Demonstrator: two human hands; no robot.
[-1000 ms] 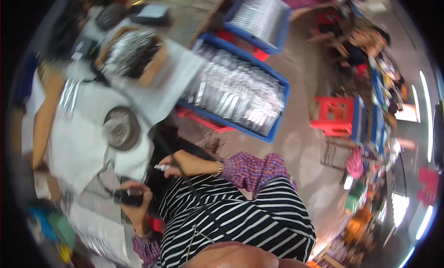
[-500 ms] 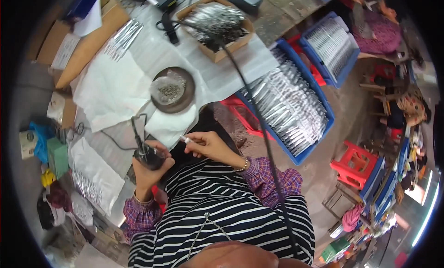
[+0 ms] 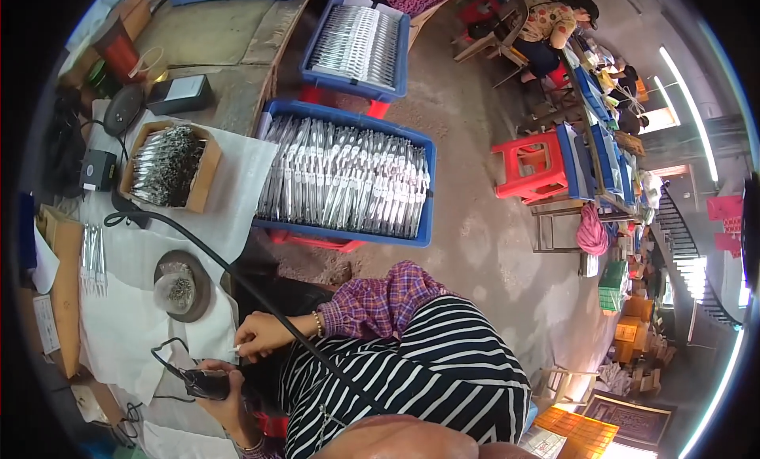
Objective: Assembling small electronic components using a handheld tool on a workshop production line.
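Worktable [image 3: 237, 95] now further left, black device [image 3: 209, 385] in left grip [image 3: 229, 408], white piece [image 3: 237, 349] in right [image 3: 265, 335]

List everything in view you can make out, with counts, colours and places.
device: one, black, lower left
small piece: one, white, right of device
dish: one, grey-brown, on white sheet
cardboard box: one, brown, upper left
filled trays: two, blue, upper centre
metal strips: several, silver, left
stools: several, red, under filled trays, right
cloth: one, pink, right
co-workers: at least two, nearest in tan, upper right
left hand: one, bare, around device
right hand: one, bare, pinching small piece
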